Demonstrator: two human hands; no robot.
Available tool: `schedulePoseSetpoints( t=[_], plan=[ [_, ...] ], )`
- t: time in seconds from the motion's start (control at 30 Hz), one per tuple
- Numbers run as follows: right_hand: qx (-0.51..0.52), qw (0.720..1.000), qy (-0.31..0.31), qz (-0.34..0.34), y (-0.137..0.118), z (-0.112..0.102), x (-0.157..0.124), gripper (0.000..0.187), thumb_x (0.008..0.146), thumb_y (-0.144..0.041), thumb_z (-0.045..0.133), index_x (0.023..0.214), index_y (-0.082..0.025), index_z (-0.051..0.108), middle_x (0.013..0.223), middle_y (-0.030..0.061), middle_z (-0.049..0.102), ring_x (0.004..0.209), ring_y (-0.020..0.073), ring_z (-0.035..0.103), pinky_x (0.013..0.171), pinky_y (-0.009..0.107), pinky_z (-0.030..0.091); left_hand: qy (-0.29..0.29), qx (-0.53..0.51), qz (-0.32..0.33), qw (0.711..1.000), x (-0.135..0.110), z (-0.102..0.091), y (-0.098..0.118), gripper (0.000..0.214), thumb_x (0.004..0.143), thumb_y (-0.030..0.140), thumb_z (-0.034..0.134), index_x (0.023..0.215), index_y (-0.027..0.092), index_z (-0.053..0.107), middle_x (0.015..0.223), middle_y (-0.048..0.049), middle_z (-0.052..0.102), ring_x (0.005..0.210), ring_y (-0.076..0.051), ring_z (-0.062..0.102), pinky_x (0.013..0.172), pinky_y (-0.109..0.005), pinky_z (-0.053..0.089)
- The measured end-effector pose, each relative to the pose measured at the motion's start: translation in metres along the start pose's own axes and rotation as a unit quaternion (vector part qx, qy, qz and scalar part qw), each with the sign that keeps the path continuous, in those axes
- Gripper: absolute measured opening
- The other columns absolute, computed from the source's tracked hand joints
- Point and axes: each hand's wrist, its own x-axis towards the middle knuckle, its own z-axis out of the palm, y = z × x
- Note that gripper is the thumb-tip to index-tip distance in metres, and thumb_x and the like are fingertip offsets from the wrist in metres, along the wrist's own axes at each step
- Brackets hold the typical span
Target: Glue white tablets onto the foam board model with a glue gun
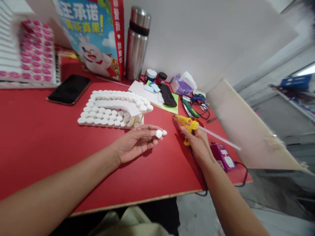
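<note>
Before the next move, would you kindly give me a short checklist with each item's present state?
1. Glue gun held: ok, the right hand is wrapped around it.
2. Glue stick fitted: ok, it juts from the gun's rear.
3. White disc held: ok, pinched in the fingertips of the left hand.
4. Nozzle away from the left hand: ok, there is a gap between them.
5. Left hand clear of the white assembly: cannot tell, they overlap in this view.
6. Glue hot enough: cannot tell, heat does not show.
</note>
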Motion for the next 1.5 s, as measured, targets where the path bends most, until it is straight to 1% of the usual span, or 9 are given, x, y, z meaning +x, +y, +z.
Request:
schedulePoseSetpoints(
  t=[0.17, 0.3, 0.5, 0.57, 0.67, 0.77, 0.87, 1.13, 1.5],
  plan=[
    [-0.073, 0.997, 0.013, -0.01, -0.004, -0.005, -0.005, 0.043, 0.081, -0.056, 0.073, 0.094, -0.015, 0.07, 0.074, 0.0014, 0.063, 0.063, 0.0154, 0.052, 0.055, 0.027, 0.042, 0.006, 0.027, -0.001, 1.0, 0.0, 0.001, 0.0, 0.021, 0.072, 0.01, 0.084, 0.092, 0.012, 0.081, 0.082, -0.0047, 0.071, 0.07, -0.008, 0.062, 0.069, -0.016, 0.054],
    [-0.149, 0.988, 0.0, -0.03, -0.007, -0.019, -0.019, 0.046, 0.084, -0.055, 0.069, 0.107, -0.015, 0.07, 0.101, 0.0113, 0.075, 0.084, 0.025, 0.069, 0.074, 0.037, 0.054, 0.006, 0.056, 0.007, 0.998, 0.001, 0.0, 0.0, 0.024, 0.07, 0.015, 0.087, 0.093, 0.013, 0.082, 0.083, -0.0042, 0.07, 0.07, -0.006, 0.059, 0.07, -0.016, 0.051],
    [-0.292, 0.938, 0.088, -0.164, -0.025, -0.046, -0.066, 0.035, 0.09, -0.045, 0.068, 0.109, -0.016, 0.072, 0.102, 0.0122, 0.075, 0.088, 0.0263, 0.069, 0.086, 0.045, 0.054, 0.007, 0.117, 0.003, 0.993, 0.002, 0.002, 0.0, 0.029, 0.066, 0.017, 0.089, 0.094, 0.013, 0.081, 0.101, -0.0072, 0.071, 0.079, -0.008, 0.06, 0.07, -0.018, 0.047],
    [-0.243, 0.95, 0.044, -0.192, -0.043, -0.045, -0.076, 0.022, 0.094, -0.037, 0.066, 0.105, -0.019, 0.074, 0.098, 0.0083, 0.075, 0.085, 0.0217, 0.068, 0.083, 0.037, 0.054, -0.002, 0.146, -0.007, 0.989, 0.001, 0.002, -0.001, 0.036, 0.065, 0.017, 0.09, 0.099, 0.014, 0.079, 0.096, -0.0049, 0.069, 0.08, -0.009, 0.06, 0.069, -0.019, 0.046],
    [-0.113, 0.965, -0.145, -0.185, -0.069, -0.031, -0.078, 0.018, 0.095, -0.029, 0.066, 0.109, -0.024, 0.076, 0.097, 0.0041, 0.074, 0.084, 0.0162, 0.067, 0.076, 0.028, 0.053, -0.045, 0.223, -0.037, 0.973, -0.002, -0.002, -0.003, 0.047, 0.07, 0.019, 0.089, 0.114, 0.019, 0.073, 0.093, -0.0013, 0.067, 0.077, -0.009, 0.06, 0.067, -0.02, 0.045],
    [-0.029, 0.937, -0.305, -0.166, -0.083, -0.014, -0.07, 0.025, 0.094, -0.026, 0.069, 0.117, -0.022, 0.076, 0.082, 0.0008, 0.066, 0.07, 0.0119, 0.059, 0.065, 0.024, 0.048, -0.119, 0.277, -0.068, 0.951, -0.006, -0.006, -0.003, 0.06, 0.076, 0.019, 0.086, 0.131, 0.024, 0.062, 0.101, -0.0025, 0.068, 0.09, -0.014, 0.064, 0.079, -0.025, 0.05],
    [-0.013, 0.91, -0.384, -0.158, -0.084, -0.004, -0.061, 0.027, 0.091, -0.027, 0.073, 0.115, -0.018, 0.077, 0.081, 0.0015, 0.065, 0.066, 0.0103, 0.054, 0.06, 0.023, 0.044, -0.161, 0.295, -0.088, 0.938, -0.01, -0.006, 0.0, 0.07, 0.078, 0.018, 0.083, 0.14, 0.027, 0.052, 0.102, -0.0024, 0.067, 0.092, -0.015, 0.066, 0.084, -0.029, 0.052],
    [-0.009, 0.884, -0.446, -0.141, -0.086, -0.001, -0.055, 0.018, 0.087, -0.021, 0.074, 0.105, -0.017, 0.078, 0.088, 0.0033, 0.068, 0.066, 0.0094, 0.056, 0.059, 0.021, 0.045, -0.173, 0.305, -0.122, 0.929, -0.011, -0.004, 0.006, 0.075, 0.076, 0.017, 0.083, 0.142, 0.026, 0.049, 0.111, -0.0066, 0.07, 0.09, -0.017, 0.07, 0.077, -0.028, 0.053],
    [-0.019, 0.883, -0.426, -0.197, -0.088, 0.004, -0.051, 0.012, 0.084, -0.018, 0.075, 0.095, -0.016, 0.076, 0.08, 0.0019, 0.066, 0.062, 0.0089, 0.051, 0.055, 0.021, 0.043, -0.184, 0.285, -0.119, 0.933, -0.011, -0.004, 0.007, 0.076, 0.077, 0.016, 0.081, 0.145, 0.023, 0.046, 0.121, -0.0112, 0.068, 0.098, -0.019, 0.068, 0.086, -0.032, 0.051]
  ],
)
